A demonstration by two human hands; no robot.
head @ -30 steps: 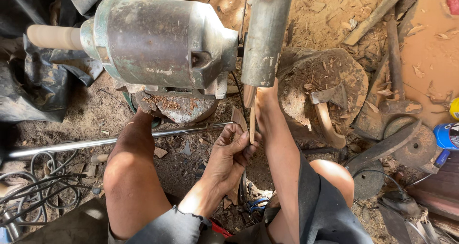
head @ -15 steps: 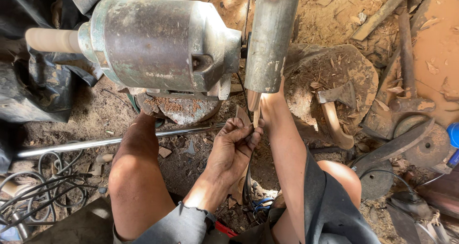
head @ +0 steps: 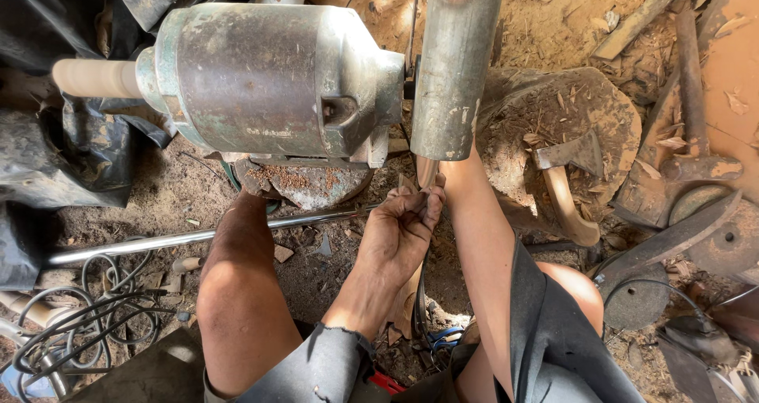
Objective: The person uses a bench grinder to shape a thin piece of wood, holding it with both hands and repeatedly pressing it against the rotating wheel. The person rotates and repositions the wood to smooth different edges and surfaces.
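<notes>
At centre, a hand point(head: 399, 233) pinches a thin wooden strip point(head: 424, 174) beneath the metal cylinder point(head: 455, 71), motor housing point(head: 269, 79) at eleven o'clock, axe point(head: 565, 178) at three.

The motor housing point(head: 269, 79) sits ahead of my knees, with the upright pipe point(head: 455, 63) just to its right. Below the housing a long rod point(head: 158, 243) lies across the ground. The axe point(head: 565, 182) rests on the stump point(head: 569, 111) further right, and cables point(head: 79, 308) lie at the near left.
</notes>
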